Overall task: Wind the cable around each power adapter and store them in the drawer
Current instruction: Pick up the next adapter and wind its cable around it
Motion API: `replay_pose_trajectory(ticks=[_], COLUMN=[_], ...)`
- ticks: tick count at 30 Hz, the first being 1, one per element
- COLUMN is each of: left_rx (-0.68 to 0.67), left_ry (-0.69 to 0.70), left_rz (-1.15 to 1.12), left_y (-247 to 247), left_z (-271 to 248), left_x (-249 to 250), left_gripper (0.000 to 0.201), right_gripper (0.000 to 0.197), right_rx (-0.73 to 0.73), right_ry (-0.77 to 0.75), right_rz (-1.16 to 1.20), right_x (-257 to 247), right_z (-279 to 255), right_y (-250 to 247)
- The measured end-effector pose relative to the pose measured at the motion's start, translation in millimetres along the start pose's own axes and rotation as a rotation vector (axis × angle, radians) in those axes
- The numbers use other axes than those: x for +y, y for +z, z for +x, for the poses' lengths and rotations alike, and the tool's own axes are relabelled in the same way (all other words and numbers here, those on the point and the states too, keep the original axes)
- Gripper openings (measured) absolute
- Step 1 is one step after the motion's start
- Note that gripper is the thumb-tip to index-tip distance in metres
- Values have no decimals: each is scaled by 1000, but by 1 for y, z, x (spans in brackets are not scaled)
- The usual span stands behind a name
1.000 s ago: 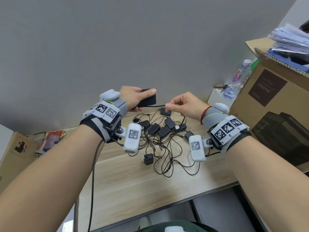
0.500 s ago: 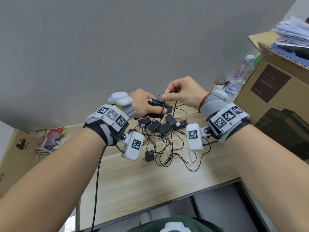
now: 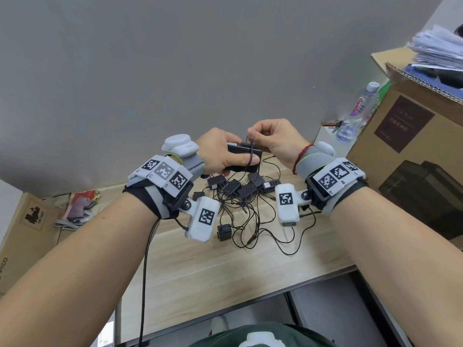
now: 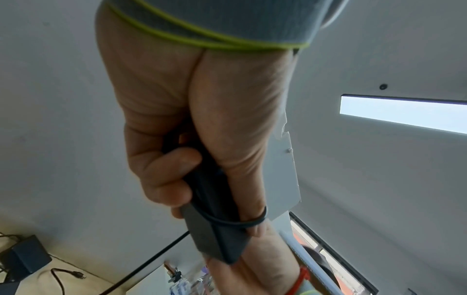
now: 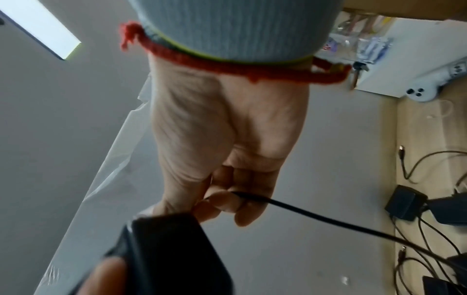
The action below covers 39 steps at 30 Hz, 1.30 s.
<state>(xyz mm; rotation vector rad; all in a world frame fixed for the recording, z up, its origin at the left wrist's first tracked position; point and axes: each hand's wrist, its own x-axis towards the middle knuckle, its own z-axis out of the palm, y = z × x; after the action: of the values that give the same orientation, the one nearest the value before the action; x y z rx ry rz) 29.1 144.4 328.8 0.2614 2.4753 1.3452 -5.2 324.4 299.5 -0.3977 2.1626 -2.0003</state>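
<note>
My left hand (image 3: 223,154) grips a black power adapter (image 3: 244,149) above the wooden desk (image 3: 200,266), thumb along its front. In the left wrist view the adapter (image 4: 217,233) sits between fingers and thumb, and one loop of thin black cable (image 4: 227,221) runs over both adapter and thumb tip. My right hand (image 3: 273,136) hovers just over the adapter and pinches the cable (image 3: 248,140) upright between thumb and forefinger. From those pinching fingers, in the right wrist view, the cable (image 5: 303,211) trails down toward the desk.
Several more black adapters (image 3: 235,187) with tangled cables (image 3: 253,221) lie on the desk below my hands. A cardboard box (image 3: 411,136) topped with papers stands at the right, a water bottle (image 3: 355,113) beside it. A white game controller (image 5: 429,87) lies near the wall.
The adapter has turned in my left hand. My right hand came up from beside the adapter to above it, laying the cable across the adapter and my left thumb.
</note>
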Motion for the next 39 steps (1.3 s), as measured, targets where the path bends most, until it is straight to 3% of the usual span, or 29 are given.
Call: replay_pose_trajectory(ticks=[3, 6, 13, 18, 23, 30, 39], left_rx=[118, 229, 417, 463, 477, 395, 69], left_ry=[22, 29, -15, -74, -137, -104, -62], left_rz=[-72, -148, -289, -156, 171, 372, 409], left_y=[-2, -3, -13, -25, -28, -29, -22], left_z=[0, 1, 10, 13, 10, 6, -9], left_x=[1, -1, -5, -19, -32, -25, -23], left_gripper=[30, 28, 30, 42, 50, 41, 46], right_gripper=[29, 28, 28, 25, 33, 31, 21], right_rx=[1, -25, -297, -333, -271, -188, -130], right_ry=[31, 96, 120, 87, 46, -9, -111], right_rz=[36, 1, -285, -425, -440, -474, -442], right_x=[11, 17, 19, 5, -17, -21, -44], right_z=[-3, -8, -20, -24, -23, -12, 2], right_y=[7, 15, 39, 39, 34, 26, 10])
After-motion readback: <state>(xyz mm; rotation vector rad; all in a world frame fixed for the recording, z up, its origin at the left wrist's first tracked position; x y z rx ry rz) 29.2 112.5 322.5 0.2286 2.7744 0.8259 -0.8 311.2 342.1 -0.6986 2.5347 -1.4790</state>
